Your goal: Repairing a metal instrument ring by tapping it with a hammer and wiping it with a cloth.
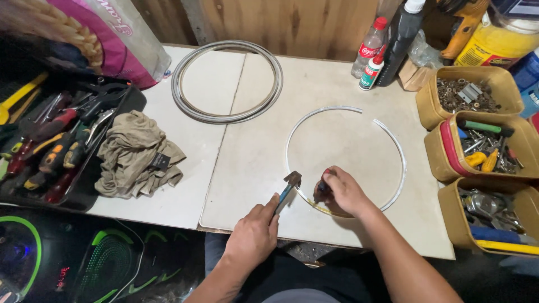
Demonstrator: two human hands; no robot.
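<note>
Left hand (254, 234) is wrapped in a fist around the blue handle of a small hammer (288, 189), head up and tilted toward the right, hovering just over the near-left edge of the white ring (396, 150). Right hand (343, 192) is curled tight around a dark, reddish-handled tool (322, 189) — can't tell exactly what it is, punch or short screwdriver maybe — and it's pressed down right at the ring's near arc, just beside the hammer head. The ring itself lies flat on the white table (247, 163), a thin hoop with a gap at the top right. Farther back on the left there's a thicker grey hoop (185, 106), also flat, well apart from the hands. A crumpled tan rag (135, 151) sits left of centre, touching a black tray (132, 104) full of pliers and screwdrivers. Along the right edge, three tan tubs (429, 106) stacked front to back, holding screws, bits and hand tools. At the back by the wall — a clear soda bottle (369, 47), a small white bottle (370, 72) and a tall black bottle (400, 39), all upright and bunched together.
</note>
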